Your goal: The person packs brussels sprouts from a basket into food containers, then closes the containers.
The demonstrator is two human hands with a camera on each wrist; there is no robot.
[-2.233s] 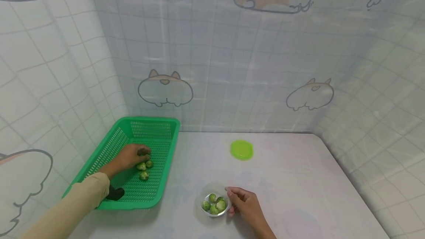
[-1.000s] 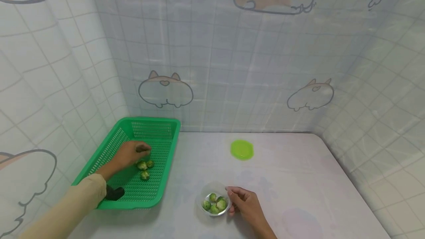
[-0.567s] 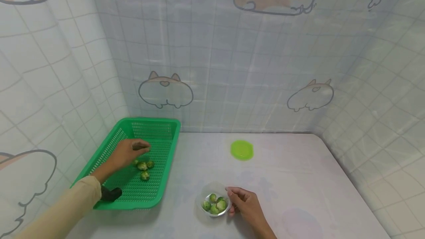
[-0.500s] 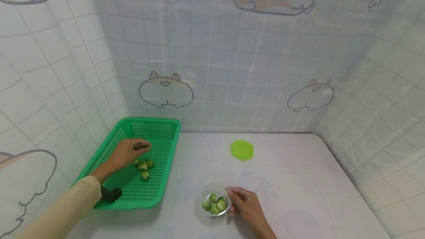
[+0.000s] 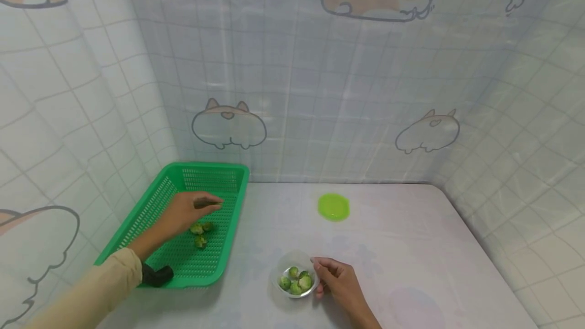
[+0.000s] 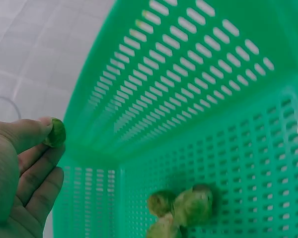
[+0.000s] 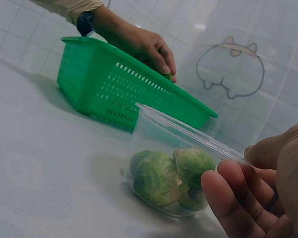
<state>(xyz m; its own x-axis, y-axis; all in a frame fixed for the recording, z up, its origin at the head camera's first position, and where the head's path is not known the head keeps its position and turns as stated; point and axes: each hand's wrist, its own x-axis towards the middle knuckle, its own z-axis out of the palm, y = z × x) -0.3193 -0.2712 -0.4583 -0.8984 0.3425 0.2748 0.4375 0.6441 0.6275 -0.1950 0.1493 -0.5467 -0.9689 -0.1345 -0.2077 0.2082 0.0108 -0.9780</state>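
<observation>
My left hand (image 5: pixel 189 211) is above the green basket (image 5: pixel 222 263), pinching a Brussels sprout (image 6: pixel 57 134) between thumb and fingertips. Below it, several more Brussels sprouts (image 6: pixel 192 206) lie on the basket floor, partly hidden by the hand in the head view. On the table, my right hand (image 5: pixel 339 286) grips the rim of a clear plastic tub (image 7: pixel 154 129) with thumb and fingers. Several Brussels sprouts (image 7: pixel 156 178) sit inside the tub, which stands upright.
A bright green lid (image 5: pixel 333 207) lies flat on the table (image 5: pixel 388 232) beyond the tub. Curtains with a tile and dog print (image 5: pixel 297 90) enclose the back and sides. A dark wrist strap (image 5: pixel 157 274) hangs by the left sleeve.
My left hand has picked up a Brussels sprout from the basket and moved a little up and to the right. The right hand and the tub stay in place.
</observation>
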